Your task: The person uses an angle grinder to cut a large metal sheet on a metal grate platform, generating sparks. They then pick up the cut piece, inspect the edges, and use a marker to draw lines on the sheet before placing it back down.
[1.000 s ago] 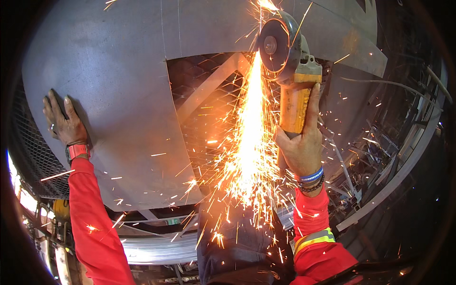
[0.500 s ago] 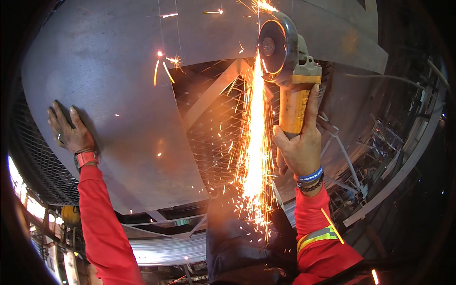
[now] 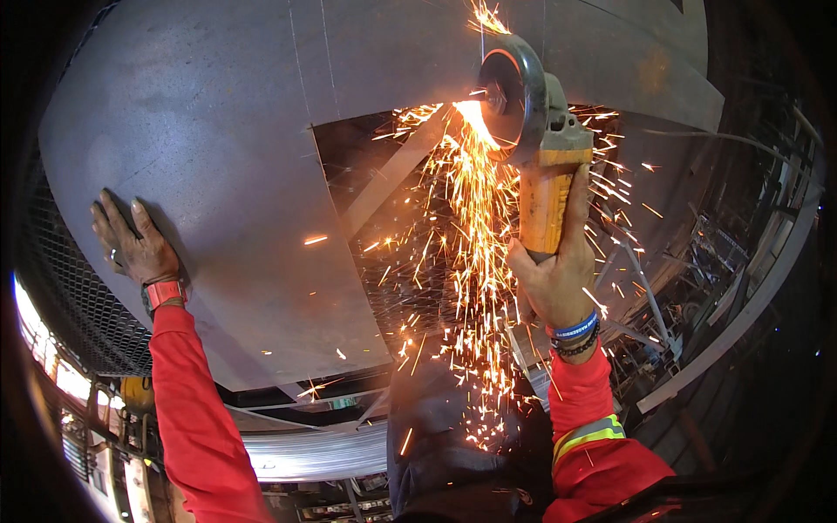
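My right hand (image 3: 558,279) is wrapped round the yellow body of an angle grinder (image 3: 546,196), its index finger stretched along the side. The grinder's disc (image 3: 504,91) meets the grey sheet metal (image 3: 218,200) near the edge of a cut-out, where the contact glows orange. Sparks (image 3: 479,261) pour down from there toward my legs and also scatter to both sides. My left hand (image 3: 138,244) lies flat on the left part of the sheet, fingers spread. Thin scribed lines run down the sheet left of the disc and above it.
Expanded metal mesh (image 3: 78,279) shows at the left and through the cut-out, with a diagonal flat bar (image 3: 392,174) across the opening. My dark trousers (image 3: 453,436) are below the sparks. Metal frames and scrap (image 3: 697,261) stand at the right; a shiny metal stack (image 3: 318,453) lies below the sheet.
The grinder and my right hand have shifted slightly right and down in view. The narrow spark stream has widened into a scattered spray. My left hand stays flat on the sheet.
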The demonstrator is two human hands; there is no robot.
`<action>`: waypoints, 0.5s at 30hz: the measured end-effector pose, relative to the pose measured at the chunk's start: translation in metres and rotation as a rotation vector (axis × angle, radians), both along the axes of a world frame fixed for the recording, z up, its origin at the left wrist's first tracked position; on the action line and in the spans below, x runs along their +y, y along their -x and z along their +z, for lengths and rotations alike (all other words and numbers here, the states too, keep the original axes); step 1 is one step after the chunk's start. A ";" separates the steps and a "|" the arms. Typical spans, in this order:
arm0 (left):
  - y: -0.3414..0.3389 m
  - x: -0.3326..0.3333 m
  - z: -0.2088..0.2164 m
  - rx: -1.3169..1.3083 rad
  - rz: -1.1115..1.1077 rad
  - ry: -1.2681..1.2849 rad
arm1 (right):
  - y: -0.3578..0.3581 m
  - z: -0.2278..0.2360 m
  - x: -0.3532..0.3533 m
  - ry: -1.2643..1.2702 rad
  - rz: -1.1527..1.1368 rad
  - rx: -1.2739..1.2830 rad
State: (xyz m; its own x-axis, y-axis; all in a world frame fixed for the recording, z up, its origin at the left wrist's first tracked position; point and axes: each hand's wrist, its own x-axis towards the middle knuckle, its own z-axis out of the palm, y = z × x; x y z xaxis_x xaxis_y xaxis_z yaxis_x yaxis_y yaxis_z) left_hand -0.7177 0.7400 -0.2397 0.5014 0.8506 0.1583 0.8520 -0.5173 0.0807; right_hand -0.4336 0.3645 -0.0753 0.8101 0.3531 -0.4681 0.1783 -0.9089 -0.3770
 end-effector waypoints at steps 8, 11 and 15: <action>-0.002 0.001 0.001 -0.017 0.007 0.039 | -0.006 -0.001 0.016 -0.085 -0.056 -0.015; 0.001 0.001 0.000 -0.022 0.022 0.040 | -0.009 -0.009 0.011 -0.109 0.041 -0.108; -0.002 0.001 0.002 -0.011 0.033 0.046 | -0.006 -0.004 0.010 -0.090 0.040 -0.065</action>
